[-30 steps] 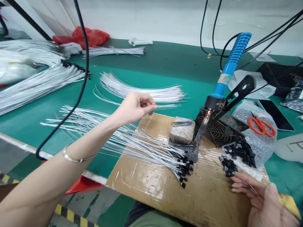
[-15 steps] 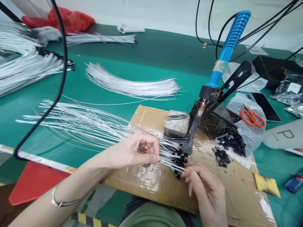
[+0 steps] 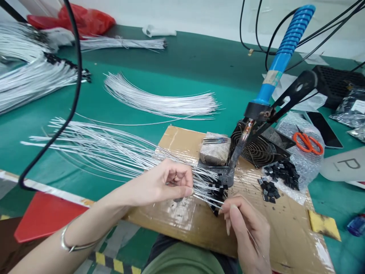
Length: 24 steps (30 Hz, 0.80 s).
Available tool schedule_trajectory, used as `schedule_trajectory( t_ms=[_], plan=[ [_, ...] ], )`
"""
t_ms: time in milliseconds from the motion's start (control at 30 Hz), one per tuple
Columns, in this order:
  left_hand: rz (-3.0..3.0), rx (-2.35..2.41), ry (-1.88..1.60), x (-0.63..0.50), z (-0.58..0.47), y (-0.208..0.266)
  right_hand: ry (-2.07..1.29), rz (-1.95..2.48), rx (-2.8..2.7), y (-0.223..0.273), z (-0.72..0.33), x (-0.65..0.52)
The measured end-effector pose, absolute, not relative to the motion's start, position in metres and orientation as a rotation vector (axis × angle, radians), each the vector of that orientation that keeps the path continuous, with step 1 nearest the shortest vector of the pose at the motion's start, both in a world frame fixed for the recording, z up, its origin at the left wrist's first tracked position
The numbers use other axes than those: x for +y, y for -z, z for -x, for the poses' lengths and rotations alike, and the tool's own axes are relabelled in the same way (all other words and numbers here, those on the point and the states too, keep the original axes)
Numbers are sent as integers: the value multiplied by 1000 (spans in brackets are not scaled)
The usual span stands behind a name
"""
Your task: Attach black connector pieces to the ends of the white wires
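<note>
My left hand (image 3: 168,182) is closed in a pinch on a white wire (image 3: 208,199) just in front of its fingertips. At the right end of that wire, my right hand (image 3: 249,232) pinches with thumb and forefinger. A thin pale strand (image 3: 252,239) crosses the right palm; what it is I cannot tell. Beneath and behind the wire lies a loose bundle of white wires (image 3: 114,146), several with black connectors (image 3: 218,194) on their right ends. A soldering iron (image 3: 272,80) with a blue handle leans in its stand, tip down, beyond my hands.
A piece of cardboard (image 3: 182,224) covers the near work surface. A grey block (image 3: 214,154) stands by the iron, with a round fan grille (image 3: 256,146) behind. Loose black housings (image 3: 269,190), orange scissors (image 3: 308,142) and a yellow sponge (image 3: 324,225) lie right. A black cable (image 3: 76,76) hangs at left.
The view has shifted slightly, so the iron and the things at right appear a little farther right. Both hands keep the same pinch on the wire.
</note>
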<state>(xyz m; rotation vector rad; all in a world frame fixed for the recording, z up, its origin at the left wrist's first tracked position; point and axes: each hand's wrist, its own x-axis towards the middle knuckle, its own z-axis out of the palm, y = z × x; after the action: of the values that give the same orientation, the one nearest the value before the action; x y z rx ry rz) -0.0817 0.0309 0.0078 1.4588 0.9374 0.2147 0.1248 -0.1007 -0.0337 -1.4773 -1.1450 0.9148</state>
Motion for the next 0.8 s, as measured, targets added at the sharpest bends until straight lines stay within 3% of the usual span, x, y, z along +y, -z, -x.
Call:
schedule_trajectory(
  t_ms=[333, 600, 800],
  plan=[
    [-1446, 898, -195, 31, 82, -6, -877, 1481, -1262, 41, -127, -101],
    [-1785, 1008, -152, -1, 62, -13, -785, 1341, -1414, 46, -130, -98],
    [-1648, 1021, -227, -19, 44, 0, -729, 1321, -1462, 52, -131, -100]
  ],
)
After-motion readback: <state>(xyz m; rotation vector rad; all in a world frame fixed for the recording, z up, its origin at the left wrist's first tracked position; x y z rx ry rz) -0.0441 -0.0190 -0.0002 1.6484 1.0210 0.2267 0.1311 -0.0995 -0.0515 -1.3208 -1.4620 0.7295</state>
